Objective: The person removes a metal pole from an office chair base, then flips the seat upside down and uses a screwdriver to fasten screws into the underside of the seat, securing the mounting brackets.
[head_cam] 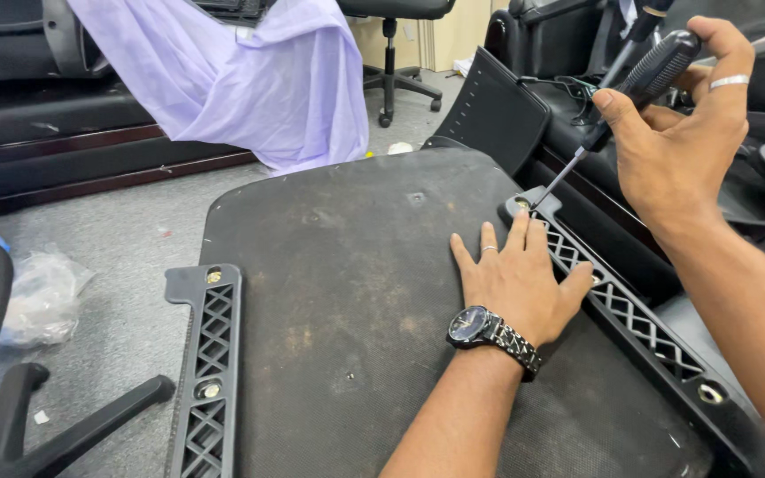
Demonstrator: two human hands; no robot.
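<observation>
Everything here is placed from the upturned chair seat base (347, 292), a broad, dusty black panel that fills the middle of the view. Far to its left, on the grey carpet, lies a crumpled clear plastic bag (42, 296), and nearer, low at the left, the legs of another chair's black star base (73, 429) reach toward it. Behind the panel's left corner a pale lilac cloth (258, 80) hangs down to the floor. Along the panel's left edge runs a black lattice bracket (210, 372) with metal screws seated in its round holes. On the panel's right half the left hand (520, 283) lies flat and palm down, fingers spread and holding nothing; its fingertips touch the upper end of the right lattice bracket (630, 310), and a dark wristwatch (489, 335) sits on the wrist. Above that bracket the right hand (675, 133) is closed around the black ribbed handle of a screwdriver (622, 93), thumb along the grip; the shaft slants down to the left and its tip meets the bracket's top corner, just beside the left fingertips.
</observation>
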